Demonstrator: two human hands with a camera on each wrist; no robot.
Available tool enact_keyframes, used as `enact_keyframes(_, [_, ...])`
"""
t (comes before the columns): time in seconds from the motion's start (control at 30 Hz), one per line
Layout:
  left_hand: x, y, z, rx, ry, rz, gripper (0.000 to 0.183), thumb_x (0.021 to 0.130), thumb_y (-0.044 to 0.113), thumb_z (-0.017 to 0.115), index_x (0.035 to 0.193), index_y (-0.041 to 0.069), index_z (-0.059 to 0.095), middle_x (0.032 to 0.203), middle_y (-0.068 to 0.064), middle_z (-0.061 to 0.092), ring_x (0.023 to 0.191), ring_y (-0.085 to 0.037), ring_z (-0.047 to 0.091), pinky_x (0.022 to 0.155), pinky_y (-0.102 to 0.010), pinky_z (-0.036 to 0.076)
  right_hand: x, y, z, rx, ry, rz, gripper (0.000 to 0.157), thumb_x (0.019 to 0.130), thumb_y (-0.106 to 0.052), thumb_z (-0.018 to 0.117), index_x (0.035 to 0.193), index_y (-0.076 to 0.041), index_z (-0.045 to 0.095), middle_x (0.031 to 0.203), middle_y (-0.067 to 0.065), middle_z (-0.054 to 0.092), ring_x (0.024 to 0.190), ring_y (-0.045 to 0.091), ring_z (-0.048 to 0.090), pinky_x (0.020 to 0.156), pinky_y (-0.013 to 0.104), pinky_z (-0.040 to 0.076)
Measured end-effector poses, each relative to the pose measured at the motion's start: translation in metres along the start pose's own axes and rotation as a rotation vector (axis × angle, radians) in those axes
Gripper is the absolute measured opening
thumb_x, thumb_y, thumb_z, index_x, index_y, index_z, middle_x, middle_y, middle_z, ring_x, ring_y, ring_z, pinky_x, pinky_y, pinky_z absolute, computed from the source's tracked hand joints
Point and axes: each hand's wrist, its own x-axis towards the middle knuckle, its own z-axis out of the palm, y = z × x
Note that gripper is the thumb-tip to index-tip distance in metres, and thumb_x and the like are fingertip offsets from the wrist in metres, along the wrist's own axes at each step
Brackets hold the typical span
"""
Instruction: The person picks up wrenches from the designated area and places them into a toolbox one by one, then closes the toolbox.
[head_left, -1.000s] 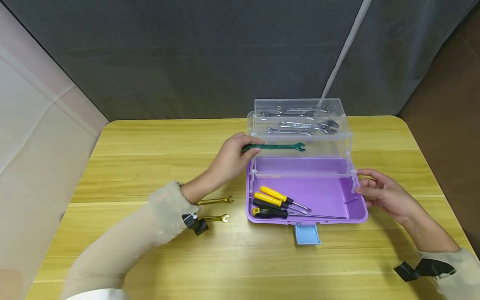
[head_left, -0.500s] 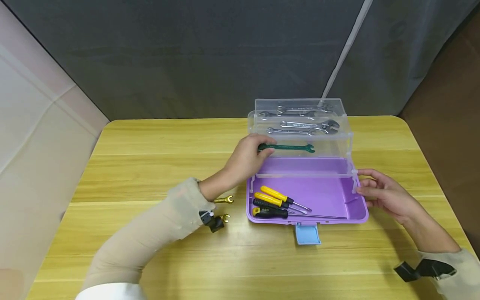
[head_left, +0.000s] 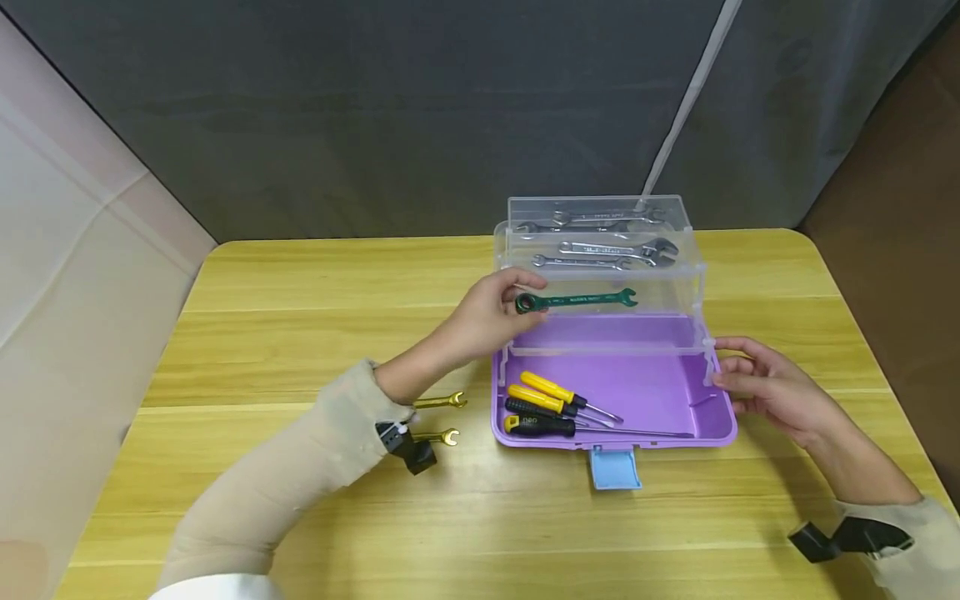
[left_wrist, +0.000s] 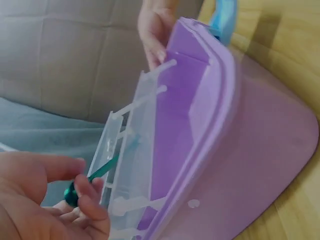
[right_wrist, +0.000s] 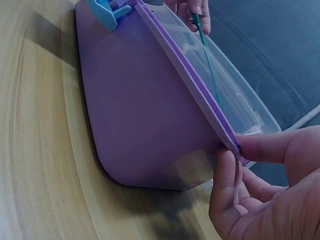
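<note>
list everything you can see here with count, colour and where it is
green wrench: one, green, in the left hand at the clear trays
silver wrenches: four visible, one adjustable, in the clear trays
gold wrenches: two, partly hidden, on table left of toolbox
screwdrivers: four, two yellow-handled, one black, one black-and-yellow, inside toolbox
toolbox: one, purple, open, on table
latch: one, light blue, toolbox front
clear trays: tier count unclear, colourless, above toolbox's back
table: one, yellowish wood-look, underneath
curtain: one, dark grey, behind table
side panels: two, whitish left, brown right
wrist devices: two, black, one per wrist
sleeves: two, beige, forearms
left hand: one, bare, pinching green wrench
right hand: one, bare, gripping toolbox's right rim
</note>
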Motion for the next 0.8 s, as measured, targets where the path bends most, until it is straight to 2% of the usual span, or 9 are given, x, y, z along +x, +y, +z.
enact_keyframes(0.1, [-0.002,0.001,-0.004,-0.076,-0.058,-0.062,0.038,0.097,0.002,0.067,0.133,-0.002,0.058,0.091,-0.009,0.063,0.066,-0.015,0.048,0.056,-0.021,0.04,0.0,0.0,0.0,0.007,-0.004,-0.005,0.043,0.1,0.008,0.053,0.123,-0.027,0.061,0.097,0.0,0.07,0.084,0.014,0.067,0.067,0.03,0.054])
enact_keyframes(0.17, [-0.002,0.001,-0.005,-0.063,-0.071,-0.079,0.035,0.098,0.001,0.065,0.132,-0.003,0.058,0.099,-0.011,0.066,0.07,-0.017,0.05,0.058,-0.021,0.042,0.0,0.0,0.0,0.015,-0.007,-0.007,0.043,0.1,0.009,0.053,0.123,-0.027,0.061,0.097,0.0,0.07,0.084,0.014,0.067,0.067,0.029,0.054])
enact_keyframes(0.23, [-0.001,0.001,-0.005,-0.001,-0.065,-0.082,0.032,0.099,0.003,0.065,0.129,-0.003,0.06,0.106,-0.012,0.068,0.078,-0.018,0.057,0.064,-0.022,0.048,0.0,0.0,0.0,0.017,-0.005,-0.007,0.044,0.1,0.009,0.053,0.123,-0.027,0.061,0.097,0.0,0.07,0.084,0.014,0.067,0.067,0.029,0.054])
enact_keyframes(0.33, [0.001,0.003,-0.002,0.157,-0.028,-0.07,0.03,0.098,0.008,0.069,0.126,-0.002,0.063,0.105,-0.011,0.068,0.083,-0.017,0.059,0.07,-0.024,0.051,0.0,0.0,-0.001,0.02,-0.004,-0.007,0.044,0.099,0.01,0.053,0.123,-0.026,0.061,0.097,0.0,0.07,0.084,0.015,0.067,0.067,0.029,0.055])
enact_keyframes(0.4, [0.002,0.005,0.002,0.251,0.003,-0.056,0.03,0.097,0.011,0.071,0.124,-0.001,0.065,0.101,-0.009,0.068,0.083,-0.017,0.06,0.071,-0.025,0.051,0.0,0.0,-0.001,0.018,-0.004,-0.008,0.044,0.1,0.009,0.053,0.123,-0.026,0.061,0.097,0.0,0.07,0.084,0.015,0.067,0.067,0.03,0.055])
enact_keyframes(0.47, [0.002,0.007,0.005,0.328,0.034,-0.038,0.03,0.096,0.014,0.073,0.122,0.001,0.068,0.096,-0.007,0.068,0.078,-0.016,0.057,0.067,-0.024,0.048,0.0,0.001,-0.001,0.021,-0.009,-0.011,0.044,0.1,0.009,0.052,0.123,-0.026,0.061,0.098,0.0,0.071,0.084,0.015,0.067,0.068,0.03,0.055])
enact_keyframes(0.6, [0.005,0.006,0.011,0.411,0.074,-0.002,0.034,0.094,0.019,0.076,0.122,0.002,0.07,0.091,-0.005,0.068,0.074,-0.015,0.057,0.062,-0.024,0.045,0.0,0.001,0.0,0.023,-0.015,-0.016,0.043,0.1,0.009,0.052,0.124,-0.026,0.061,0.098,0.0,0.071,0.085,0.015,0.067,0.068,0.03,0.055])
enact_keyframes(0.8, [0.01,0.001,0.016,0.5,0.128,0.001,0.036,0.093,0.022,0.077,0.122,0.002,0.069,0.089,-0.004,0.068,0.073,-0.016,0.059,0.063,-0.025,0.046,0.0,0.0,-0.001,0.028,-0.017,-0.016,0.043,0.1,0.009,0.052,0.124,-0.025,0.061,0.098,0.001,0.07,0.083,0.015,0.067,0.066,0.029,0.055])
